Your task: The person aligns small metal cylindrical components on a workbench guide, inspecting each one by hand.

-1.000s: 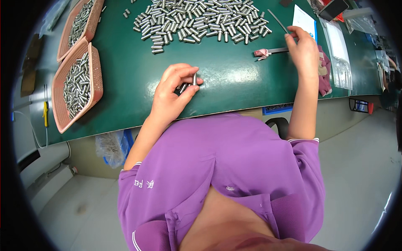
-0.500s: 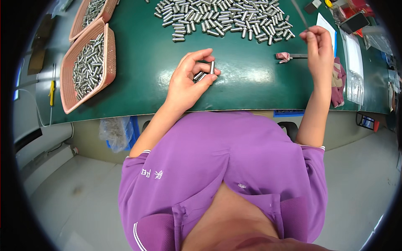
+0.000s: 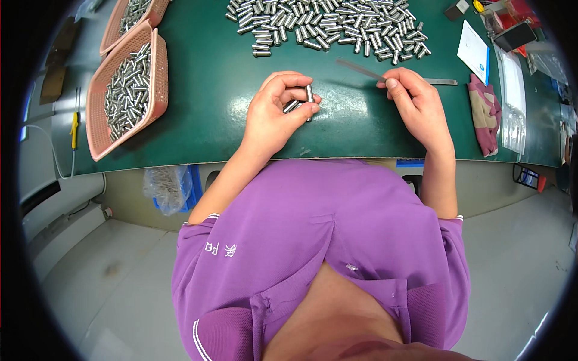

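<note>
My left hand [image 3: 268, 114] is closed over the near middle of the table. Thumb and index finger pinch a short shiny metal pin [image 3: 309, 93] held upright, and more pins [image 3: 291, 106] lie in the curl of the other fingers, partly hidden. To its right, my right hand [image 3: 416, 102] grips a thin flat metal strip, file-like [image 3: 361, 70], whose free end points left toward the pins. A second flat metal bar [image 3: 444, 82] lies on the table behind the right hand, its other end covered by that hand.
A wide pile of metal pins [image 3: 328, 27] covers the far middle of the green table [image 3: 211, 78]. Two pink baskets of pins [image 3: 159, 78] stand at left, near a yellow-handled tool [image 3: 74, 129]. At right lie a folded cloth [image 3: 485, 117], a white-and-blue card [image 3: 472, 48] and a plastic sleeve [image 3: 512, 99].
My right hand has come left and down from the right side, bringing the strip nearer the pinched pin. The left hand keeps its grip and has shifted only slightly.
</note>
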Tool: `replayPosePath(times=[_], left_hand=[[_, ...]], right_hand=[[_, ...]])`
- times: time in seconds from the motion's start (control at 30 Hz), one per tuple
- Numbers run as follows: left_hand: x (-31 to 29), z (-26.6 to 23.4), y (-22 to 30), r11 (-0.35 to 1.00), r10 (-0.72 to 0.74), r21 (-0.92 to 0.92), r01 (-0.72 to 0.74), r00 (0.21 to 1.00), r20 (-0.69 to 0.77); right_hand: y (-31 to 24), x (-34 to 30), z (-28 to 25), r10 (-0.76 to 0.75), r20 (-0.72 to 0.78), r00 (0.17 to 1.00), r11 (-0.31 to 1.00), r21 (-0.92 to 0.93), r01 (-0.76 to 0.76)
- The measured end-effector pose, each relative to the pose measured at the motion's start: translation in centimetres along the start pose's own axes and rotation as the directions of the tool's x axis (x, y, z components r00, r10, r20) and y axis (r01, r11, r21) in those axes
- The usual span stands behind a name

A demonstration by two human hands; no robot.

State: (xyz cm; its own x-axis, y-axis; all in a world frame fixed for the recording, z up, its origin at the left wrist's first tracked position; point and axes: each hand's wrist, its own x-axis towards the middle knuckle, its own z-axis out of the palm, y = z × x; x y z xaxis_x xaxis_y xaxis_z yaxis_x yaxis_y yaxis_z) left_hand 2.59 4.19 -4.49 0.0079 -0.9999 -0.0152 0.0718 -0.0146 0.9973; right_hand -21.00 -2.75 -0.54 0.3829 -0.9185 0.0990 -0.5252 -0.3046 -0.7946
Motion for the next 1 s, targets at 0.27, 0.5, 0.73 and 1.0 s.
replayPosePath(times=[0.27,0.5,0.73,1.0], left_hand=[[0.0,-0.1,0.3,0.994,-0.083,-0.076,0.082,0.996,-0.013],[0.2,-0.3,1.0,0.972,-0.161,-0.177,0.157,0.987,-0.007],[0.2,-0.4,0.6,0.974,-0.143,-0.182,0.136,0.989,-0.026],[0.4,-0.4,0.8,0.966,-0.181,-0.197,0.170,0.983,-0.041]], right_hand=[[-1.2,-0.2,0.5,0.013,0.076,0.997,0.998,-0.067,-0.008],[-1.0,0.2,1.9,-0.085,0.074,0.994,0.991,-0.098,0.092],[-1.5,1.6,2.2,-0.014,0.166,0.986,0.997,-0.077,0.027],[-2.2,2.6,4.5,-0.232,0.141,0.962,0.958,-0.140,0.251]])
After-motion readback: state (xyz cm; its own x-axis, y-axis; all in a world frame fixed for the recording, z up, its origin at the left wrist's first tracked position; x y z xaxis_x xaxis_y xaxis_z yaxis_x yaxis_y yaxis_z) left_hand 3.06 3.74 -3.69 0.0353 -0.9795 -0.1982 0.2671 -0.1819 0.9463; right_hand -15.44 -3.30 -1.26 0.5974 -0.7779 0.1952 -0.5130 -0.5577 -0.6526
